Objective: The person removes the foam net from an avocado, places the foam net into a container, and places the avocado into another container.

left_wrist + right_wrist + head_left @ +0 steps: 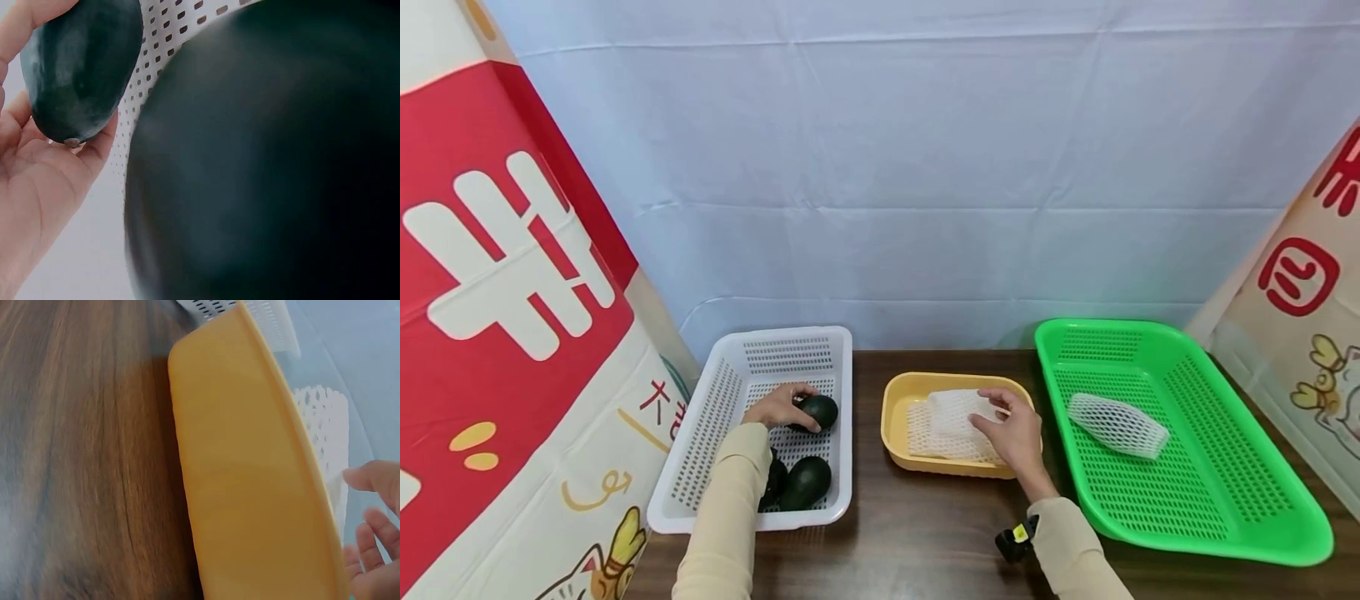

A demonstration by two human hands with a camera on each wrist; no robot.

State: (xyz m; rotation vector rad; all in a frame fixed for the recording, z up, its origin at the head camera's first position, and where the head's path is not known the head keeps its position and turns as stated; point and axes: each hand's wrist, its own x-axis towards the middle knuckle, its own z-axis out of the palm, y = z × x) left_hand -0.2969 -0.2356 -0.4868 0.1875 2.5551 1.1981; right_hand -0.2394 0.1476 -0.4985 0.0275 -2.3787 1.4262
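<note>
In the white basket (673,500), my left hand (777,407) grips a dark green avocado (84,69), its fingers and thumb around the sides. The stem end faces the palm in the left wrist view. Another avocado (806,483) lies nearer the front of the basket, beside one partly covered by my left sleeve. My right hand (1017,429) is over the yellow basket (895,437), where thumb and fingers pinch the right edge of a white foam net sleeve (951,412). More foam netting (925,442) lies beneath that sleeve.
To the right stands a large green basket (1247,542) holding a net-covered item (1117,425). All the baskets rest on a brown wooden table (917,533). A pale cloth (880,250) hangs behind, and printed panels (512,275) flank both sides.
</note>
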